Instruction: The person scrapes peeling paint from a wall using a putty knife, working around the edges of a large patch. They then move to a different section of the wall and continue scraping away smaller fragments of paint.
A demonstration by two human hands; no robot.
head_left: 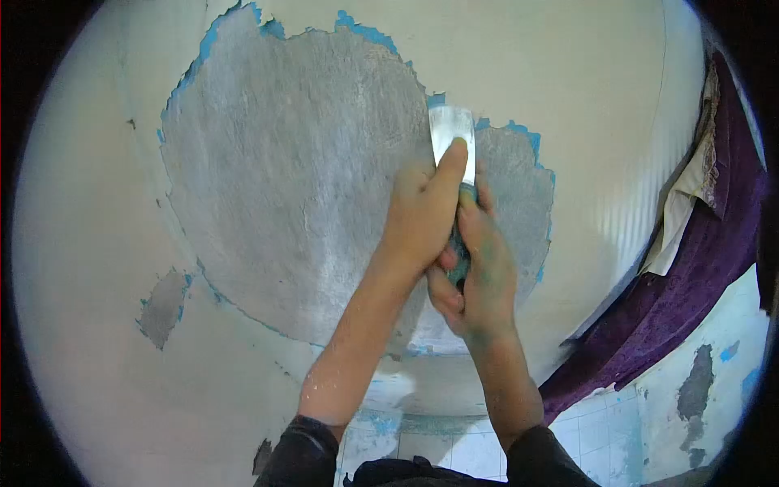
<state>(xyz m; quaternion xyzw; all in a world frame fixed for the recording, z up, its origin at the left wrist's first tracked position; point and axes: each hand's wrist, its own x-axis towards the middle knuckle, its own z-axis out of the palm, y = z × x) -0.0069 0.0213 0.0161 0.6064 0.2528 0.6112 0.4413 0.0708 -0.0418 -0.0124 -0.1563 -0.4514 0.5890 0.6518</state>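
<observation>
A paint scraper (446, 123) with a wide metal blade and a dark green handle points upward against the wall. Its blade tip is at the paint edge between two bare patches. My right hand (492, 268) is wrapped around the handle, with greenish smears on the skin. My left hand (415, 213) grips the tool from the other side, its thumb pressed along the blade and its other fingers partly hidden. Around them lies a large bare grey patch (276, 170) with ragged blue and cream paint edges. A smaller grey patch (515, 174) adjoins on the right.
Cream paint (560, 57) covers the surrounding wall. A small bare spot (165, 308) shows at the lower left. Purple cloth (665, 312) hangs down the right side. Below, pale floor tiles (426, 448) carry bluish marks.
</observation>
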